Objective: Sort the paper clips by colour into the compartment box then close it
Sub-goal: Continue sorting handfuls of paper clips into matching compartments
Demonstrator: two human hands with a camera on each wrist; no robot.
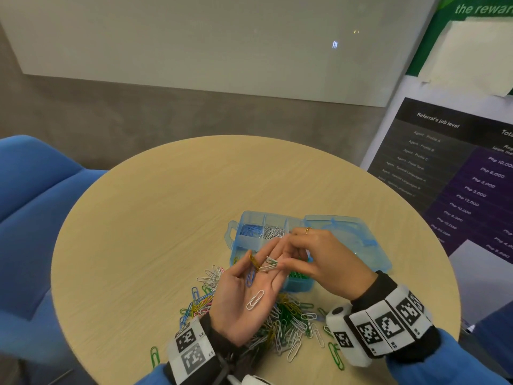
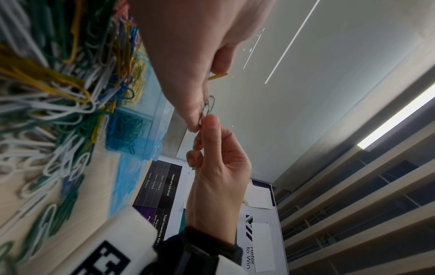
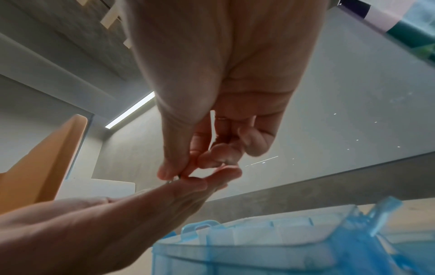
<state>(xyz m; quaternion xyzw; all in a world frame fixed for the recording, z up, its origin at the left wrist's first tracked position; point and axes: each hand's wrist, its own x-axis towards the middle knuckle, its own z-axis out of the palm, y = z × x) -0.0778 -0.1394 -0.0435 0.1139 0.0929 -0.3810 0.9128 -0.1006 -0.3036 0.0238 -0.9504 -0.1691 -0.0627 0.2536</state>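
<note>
- Round wooden table.
- Open blue box lies right of centre, lid flat on the right.
- Heap of mixed clips lies at the near edge, just beside the box.
- Stray green clip lies near left.

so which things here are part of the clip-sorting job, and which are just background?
In the job:
- open translucent blue compartment box
- mixed-colour pile of loose paper clips
- clips on the left hand
- right hand, pinching a white clip

Lying about:
- blue upholstered chair
- dark printed poster
- wall whiteboard
</note>
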